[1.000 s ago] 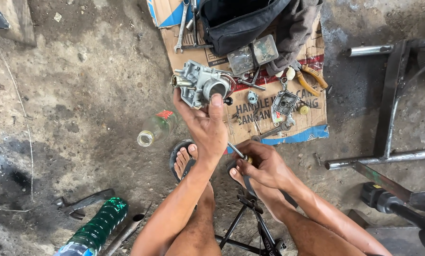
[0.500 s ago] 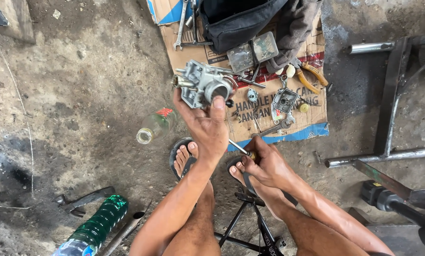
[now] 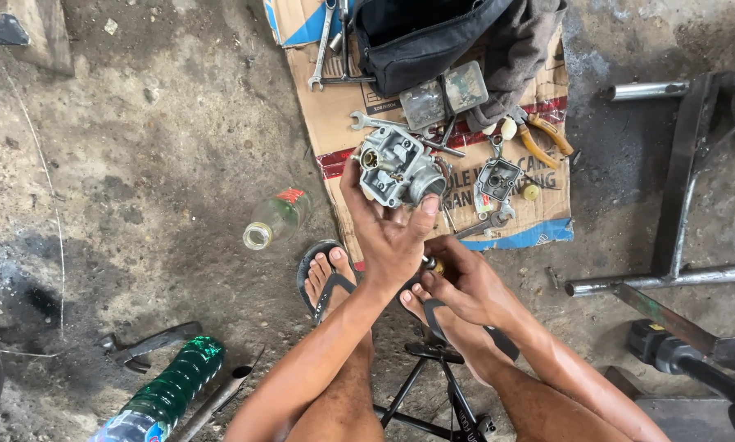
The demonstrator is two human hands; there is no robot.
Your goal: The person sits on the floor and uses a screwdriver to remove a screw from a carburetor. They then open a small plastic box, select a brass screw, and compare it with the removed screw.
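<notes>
Grip: our left hand [image 3: 388,233] is closed around the grey metal carburetor body [image 3: 396,168], thumb on its left flank, fingers cupping its right and underside, lifting it above the cardboard sheet [image 3: 334,106]. Our right hand [image 3: 465,282] sits lower and nearer, just right of the left wrist, pinched on a small brass-tipped tool [image 3: 430,264]; most of its shaft is hidden. Largest first: the cardboard lies far-centre on the concrete floor [image 3: 138,164], bearing a black bag [image 3: 416,37], spanners [image 3: 322,41], orange-handled pliers [image 3: 543,135] and a small metal cover [image 3: 498,176]. Left of us: a green plastic bottle [image 3: 171,385], a clear glass bottle [image 3: 273,221]. Relation noted: the carburetor lies up and left of the tool tip, apart from it, its bore end facing right-near; the right hand is the nearer free one.
</notes>
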